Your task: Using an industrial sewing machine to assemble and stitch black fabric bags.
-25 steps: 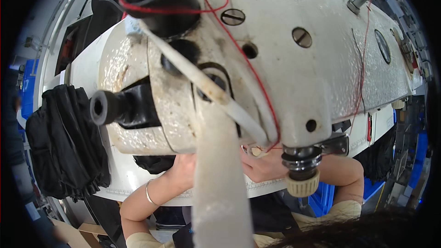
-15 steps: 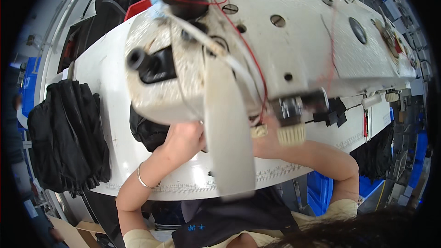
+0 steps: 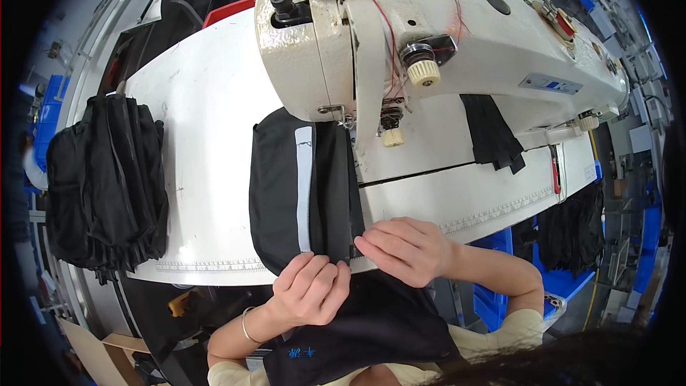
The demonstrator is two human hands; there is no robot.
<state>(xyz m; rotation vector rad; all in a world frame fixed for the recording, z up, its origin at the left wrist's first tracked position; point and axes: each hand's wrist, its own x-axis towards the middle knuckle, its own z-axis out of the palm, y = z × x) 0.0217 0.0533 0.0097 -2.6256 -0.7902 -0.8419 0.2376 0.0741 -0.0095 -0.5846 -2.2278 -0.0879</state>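
A black fabric piece (image 3: 275, 179) with a pale strip (image 3: 304, 193) and a zipper line running beside it lies flat on the white table. Its far end reaches under the head of a white sewing machine (image 3: 300, 75). My left hand (image 3: 312, 289) has its fingers curled closed over the near edge of the fabric, just below the strip's end. To its right, my right hand (image 3: 407, 250) pinches the near right corner of the same piece. The fingertips of both hands partly hide the edge they hold.
A stack of black fabric pieces (image 3: 107, 182) sits at the table's left. Black strips (image 3: 493, 132) lie under the machine arm. Red thread (image 3: 386, 21) runs down the machine. Along the near edge goes a printed ruler (image 3: 214, 266); blue bins (image 3: 493, 297) stand below right.
Both hands have come out from behind the machine head toward the table's near edge. The fabric piece, mostly hidden before, now shows flat. The machine sits farther up in the view.
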